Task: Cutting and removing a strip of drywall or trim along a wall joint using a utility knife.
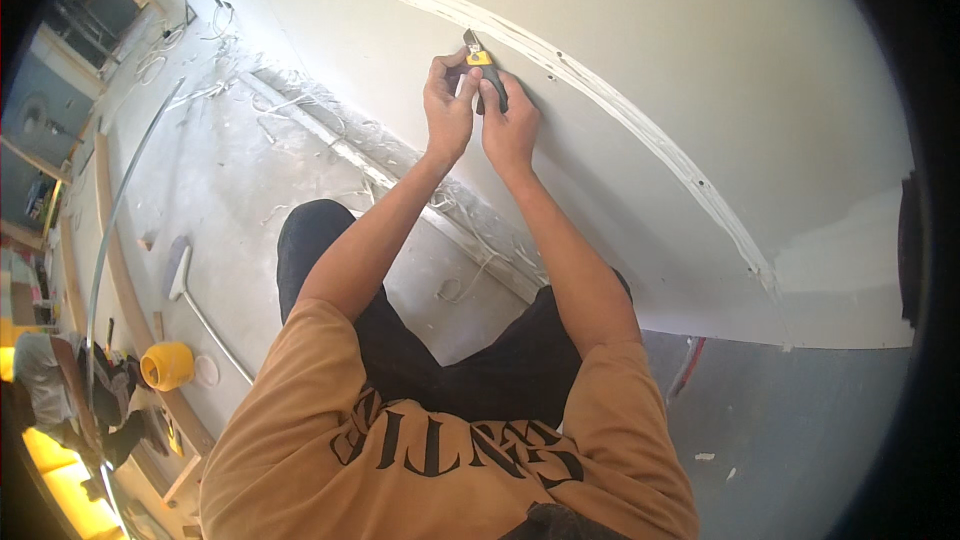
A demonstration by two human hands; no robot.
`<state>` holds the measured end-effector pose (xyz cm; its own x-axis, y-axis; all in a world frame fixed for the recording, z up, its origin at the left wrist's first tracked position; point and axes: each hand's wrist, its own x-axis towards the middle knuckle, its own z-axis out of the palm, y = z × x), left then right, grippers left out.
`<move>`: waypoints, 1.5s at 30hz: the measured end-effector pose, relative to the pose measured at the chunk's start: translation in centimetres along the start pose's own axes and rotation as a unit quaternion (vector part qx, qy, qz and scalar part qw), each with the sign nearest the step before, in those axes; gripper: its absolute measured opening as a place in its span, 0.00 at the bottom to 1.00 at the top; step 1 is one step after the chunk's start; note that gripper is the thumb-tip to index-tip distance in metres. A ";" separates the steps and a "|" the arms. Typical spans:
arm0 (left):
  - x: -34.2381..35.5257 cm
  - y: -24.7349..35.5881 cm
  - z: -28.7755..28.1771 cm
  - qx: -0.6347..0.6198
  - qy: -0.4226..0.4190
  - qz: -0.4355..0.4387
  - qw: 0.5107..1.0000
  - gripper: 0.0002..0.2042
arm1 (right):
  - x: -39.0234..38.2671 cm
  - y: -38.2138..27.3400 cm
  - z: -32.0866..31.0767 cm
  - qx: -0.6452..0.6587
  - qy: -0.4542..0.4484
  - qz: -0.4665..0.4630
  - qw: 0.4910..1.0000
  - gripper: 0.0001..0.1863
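Observation:
My right hand (512, 120) grips a yellow and black utility knife (484, 72) with its blade tip against a pale drywall panel (700, 50), right at a rough seam (620, 105) running across the board. My left hand (450, 105) is closed around the front of the knife, its fingers pressing beside the yellow part. Both forearms reach up from my tan shirt toward the wall.
Plaster scraps and white cable litter the dusty floor (250, 170) along the wall base. A broom (185, 275) lies on the floor at left, near a yellow hard hat (167, 365). Another person (60, 390) crouches at the lower left. Long wooden strips (120, 270) curve along the floor.

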<state>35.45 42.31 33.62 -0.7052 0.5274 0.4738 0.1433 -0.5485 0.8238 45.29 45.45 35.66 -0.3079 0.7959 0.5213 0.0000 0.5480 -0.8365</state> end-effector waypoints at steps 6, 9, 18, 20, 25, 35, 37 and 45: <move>-0.7 1.0 0.9 -0.011 0.009 -0.026 1.000 0.17 | -0.2 0.0 -0.4 -0.027 0.010 0.017 0.999 0.17; -0.8 1.4 1.3 -0.032 0.008 -0.039 0.999 0.16 | -0.2 0.1 -0.5 -0.022 0.015 0.011 1.000 0.18; -1.1 -0.2 1.7 -0.029 0.013 0.000 0.999 0.16 | 0.3 0.5 -2.0 -0.007 -0.042 0.039 0.998 0.17; -1.3 0.0 2.4 -0.017 0.032 0.026 0.999 0.17 | 0.7 0.2 -2.7 -0.028 -0.049 0.035 0.998 0.18; -1.4 1.0 2.4 -0.013 0.032 0.010 0.999 0.17 | 0.8 -0.5 -2.5 -0.037 -0.043 0.022 0.998 0.19; -1.6 1.3 2.5 -0.037 0.023 -0.010 0.999 0.17 | -0.4 0.4 -1.3 -0.030 0.012 0.018 0.999 0.19; -1.8 1.1 2.5 -0.034 0.017 -0.012 0.999 0.16 | -0.7 0.8 -1.2 -0.062 0.040 -0.009 0.997 0.20; -2.8 -0.1 3.5 -0.019 0.007 -0.004 1.000 0.16 | -1.4 1.0 -2.6 -0.051 0.046 0.008 0.998 0.20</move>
<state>39.81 43.14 33.33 -0.7154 0.5228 0.4636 0.1123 -0.5689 0.8147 48.22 45.59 34.52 -0.2193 0.8227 0.5245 0.1023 0.5540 -0.8262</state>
